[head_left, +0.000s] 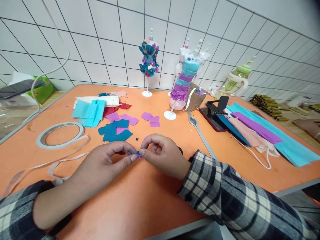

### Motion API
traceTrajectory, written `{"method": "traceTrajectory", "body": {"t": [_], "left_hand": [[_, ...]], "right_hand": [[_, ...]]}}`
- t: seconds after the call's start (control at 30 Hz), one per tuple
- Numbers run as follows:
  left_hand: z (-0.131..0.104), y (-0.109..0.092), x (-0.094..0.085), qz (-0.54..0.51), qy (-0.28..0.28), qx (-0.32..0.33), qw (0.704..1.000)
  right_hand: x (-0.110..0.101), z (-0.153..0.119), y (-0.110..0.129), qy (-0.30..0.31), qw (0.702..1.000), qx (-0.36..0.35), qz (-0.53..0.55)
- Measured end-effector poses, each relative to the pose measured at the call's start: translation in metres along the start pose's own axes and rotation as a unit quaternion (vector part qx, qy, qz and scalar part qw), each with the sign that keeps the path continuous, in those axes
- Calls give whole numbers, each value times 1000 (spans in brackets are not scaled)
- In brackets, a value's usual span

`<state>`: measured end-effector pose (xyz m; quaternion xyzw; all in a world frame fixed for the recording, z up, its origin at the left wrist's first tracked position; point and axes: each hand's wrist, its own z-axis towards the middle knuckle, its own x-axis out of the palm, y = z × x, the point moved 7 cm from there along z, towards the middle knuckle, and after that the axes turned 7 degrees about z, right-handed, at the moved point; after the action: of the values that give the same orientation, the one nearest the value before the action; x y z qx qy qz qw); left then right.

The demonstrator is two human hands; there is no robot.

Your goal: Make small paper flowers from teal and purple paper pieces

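Note:
Thumb and fingers of my left hand pinch a tiny blue and purple paper piece above the orange table. My right hand pinches the same piece from the other side, so the fingertips of both hands almost meet. Just beyond them lie dark teal paper scraps and purple paper squares. A small dark blue bit rests near my fingertips. Part of a black object shows behind my right hand.
A tape roll and loose ribbon lie left. Light blue paper is farther back. Small mannequins stand behind, one in teal, one in blue and purple. At right are a phone, a grey strap, coloured paper strips and a bottle.

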<state>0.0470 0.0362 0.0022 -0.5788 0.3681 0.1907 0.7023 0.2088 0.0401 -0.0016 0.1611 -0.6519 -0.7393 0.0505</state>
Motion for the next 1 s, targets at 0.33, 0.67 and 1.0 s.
{"method": "traceTrajectory", "body": {"t": [0.33,0.67,1.0], "left_hand": [[2,2,-5,-64,-36,-13,997],[2,0,-1,-138,-21,-15,990],[2,8,6,-112,14,-33,993]], "right_hand": [[0,1,-10,8,998,30,48],[2,3,-13,-2,997,56,50],[1,1,-11,10,999,41,26]]}}
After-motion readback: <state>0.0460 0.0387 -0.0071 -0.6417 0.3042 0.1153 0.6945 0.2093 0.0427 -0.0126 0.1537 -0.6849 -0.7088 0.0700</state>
